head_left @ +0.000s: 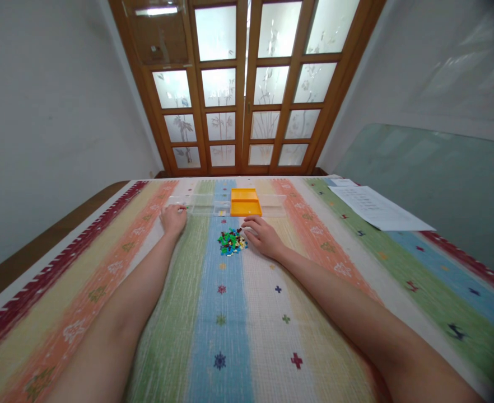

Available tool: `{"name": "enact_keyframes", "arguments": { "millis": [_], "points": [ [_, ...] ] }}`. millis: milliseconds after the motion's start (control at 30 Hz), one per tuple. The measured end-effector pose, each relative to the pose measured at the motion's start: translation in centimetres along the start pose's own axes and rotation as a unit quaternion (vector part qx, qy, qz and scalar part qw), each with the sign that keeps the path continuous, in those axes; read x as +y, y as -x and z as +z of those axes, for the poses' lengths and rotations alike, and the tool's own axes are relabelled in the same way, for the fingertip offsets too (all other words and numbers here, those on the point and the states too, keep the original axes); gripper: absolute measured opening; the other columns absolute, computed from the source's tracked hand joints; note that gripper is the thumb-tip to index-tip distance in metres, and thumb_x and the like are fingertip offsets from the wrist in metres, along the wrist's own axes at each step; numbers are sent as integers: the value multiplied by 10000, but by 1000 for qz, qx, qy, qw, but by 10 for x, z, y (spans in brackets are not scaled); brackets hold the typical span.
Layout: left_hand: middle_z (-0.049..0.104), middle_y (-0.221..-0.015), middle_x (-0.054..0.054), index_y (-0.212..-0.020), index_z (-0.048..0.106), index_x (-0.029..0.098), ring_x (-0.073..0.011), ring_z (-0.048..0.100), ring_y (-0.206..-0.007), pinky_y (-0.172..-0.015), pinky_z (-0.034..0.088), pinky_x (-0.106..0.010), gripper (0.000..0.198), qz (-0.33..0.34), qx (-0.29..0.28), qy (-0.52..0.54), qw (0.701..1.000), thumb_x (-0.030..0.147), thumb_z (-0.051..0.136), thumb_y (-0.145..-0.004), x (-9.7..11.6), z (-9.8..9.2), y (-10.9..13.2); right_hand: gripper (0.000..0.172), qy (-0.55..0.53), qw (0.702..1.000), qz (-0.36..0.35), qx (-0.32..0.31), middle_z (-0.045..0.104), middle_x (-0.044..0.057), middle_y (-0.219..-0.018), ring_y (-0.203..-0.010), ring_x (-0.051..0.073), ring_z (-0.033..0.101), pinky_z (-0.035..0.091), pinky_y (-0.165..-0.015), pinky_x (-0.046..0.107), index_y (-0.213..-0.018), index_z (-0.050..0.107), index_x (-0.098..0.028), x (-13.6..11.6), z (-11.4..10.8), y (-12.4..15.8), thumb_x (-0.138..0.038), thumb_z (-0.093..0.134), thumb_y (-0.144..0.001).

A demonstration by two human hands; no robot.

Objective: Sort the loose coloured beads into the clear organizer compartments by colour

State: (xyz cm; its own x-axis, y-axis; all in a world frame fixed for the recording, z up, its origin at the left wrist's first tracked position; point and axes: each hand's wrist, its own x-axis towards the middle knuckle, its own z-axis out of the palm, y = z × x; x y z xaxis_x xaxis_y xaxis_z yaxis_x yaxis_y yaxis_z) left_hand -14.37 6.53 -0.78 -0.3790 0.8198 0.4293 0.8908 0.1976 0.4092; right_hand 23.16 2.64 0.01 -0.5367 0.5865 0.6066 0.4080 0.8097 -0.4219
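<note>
A small heap of mixed bricks [231, 243], green, blue, dark red and cream, lies on the striped tablecloth. My right hand [264, 236] rests at the heap's right edge, its fingers slightly apart and reaching over the nearest pieces. Farther left, my left hand [173, 219] is closed in a pinch at the near edge of a clear plastic tray [205, 205]. A speck of green shows by its fingertips, too small to name. Between and beyond both hands stands an orange-yellow open box [246, 210] with two sections.
Another clear tray [274, 205] sits right of the orange-yellow box. Printed paper sheets [379, 210] lie on the right side of the tablecloth [222, 341]. Behind the table is a wooden door [242, 123] with glass panes; a pale green panel [448, 179] stands at right.
</note>
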Motion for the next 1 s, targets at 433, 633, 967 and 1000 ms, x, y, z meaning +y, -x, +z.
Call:
{"name": "enact_keyframes", "arguments": {
  "millis": [433, 633, 967, 1000],
  "points": [
    [694, -1208, -115, -964, 785, 251, -366, 494, -1214, -1005, 422, -497, 251, 20, -3, -16, 1000, 341, 566, -881, 5, 2, 5, 215, 3, 1000, 5, 0, 623, 100, -1270, -1181, 257, 616, 512, -1033, 436, -1191, 669, -266, 3, 1, 0, -246, 564, -1004],
    [697, -1207, -115, -987, 768, 243, -361, 513, -1202, -997, 435, -491, 244, 29, -3, -23, 999, 331, 567, -881, 7, 1, 6, 209, 5, 1000, 4, 1, 624, 95, -1268, -1180, 251, 616, 510, -1034, 421, -1182, 671, -267, 2, 0, 0, -240, 570, -1001],
    [677, -1196, -108, -1091, 731, 220, -316, 548, -1210, -1086, 408, -467, 260, 143, -21, 37, 989, 251, 533, -925, 45, -17, 24, 211, 15, 1000, 13, -6, 623, 100, -1259, -1164, 255, 611, 512, -1023, 430, -1177, 665, -260, 1, 1, -1, -231, 573, -989],
    [678, -1192, -102, -1098, 728, 222, -307, 553, -1212, -1097, 407, -463, 259, 172, -43, 52, 983, 243, 534, -927, 53, -18, 29, 215, 18, 1000, 15, -4, 624, 101, -1259, -1163, 257, 610, 513, -1019, 434, -1178, 667, -261, 2, 1, -1, -230, 573, -987]
  ]
}}
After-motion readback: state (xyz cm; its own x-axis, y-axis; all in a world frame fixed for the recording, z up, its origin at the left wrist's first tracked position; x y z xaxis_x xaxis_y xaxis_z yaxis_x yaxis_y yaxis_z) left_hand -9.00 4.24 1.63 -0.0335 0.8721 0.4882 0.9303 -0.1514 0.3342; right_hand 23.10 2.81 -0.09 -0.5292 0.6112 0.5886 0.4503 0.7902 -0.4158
